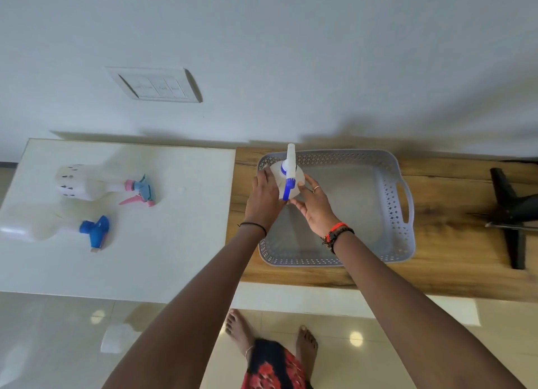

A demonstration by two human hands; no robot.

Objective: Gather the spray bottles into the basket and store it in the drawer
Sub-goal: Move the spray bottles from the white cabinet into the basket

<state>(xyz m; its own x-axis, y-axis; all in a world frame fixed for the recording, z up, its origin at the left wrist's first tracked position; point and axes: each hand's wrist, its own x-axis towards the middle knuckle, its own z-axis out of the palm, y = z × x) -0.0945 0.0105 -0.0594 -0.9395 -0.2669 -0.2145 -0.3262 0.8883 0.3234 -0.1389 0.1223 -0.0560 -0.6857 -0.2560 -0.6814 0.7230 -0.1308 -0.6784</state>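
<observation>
Both forearms reach forward over the basket (390, 184) on the wooden shelf (454, 260), converging at its 10 o'clock corner. The left hand (263, 198) cups the left flank of an upright spray bottle (288, 182) with a white-and-blue trigger, fingers curled against it; the right hand (313, 206) presses its right flank, fingers extended — the bottle is grasped between them, inside the basket. At 9 o'clock, on the white counter (163, 243), lie a pink-trigger bottle (102, 186) and a blue-trigger bottle (58, 228). The switch plate (157, 84) lettering is too blurred to read
</observation>
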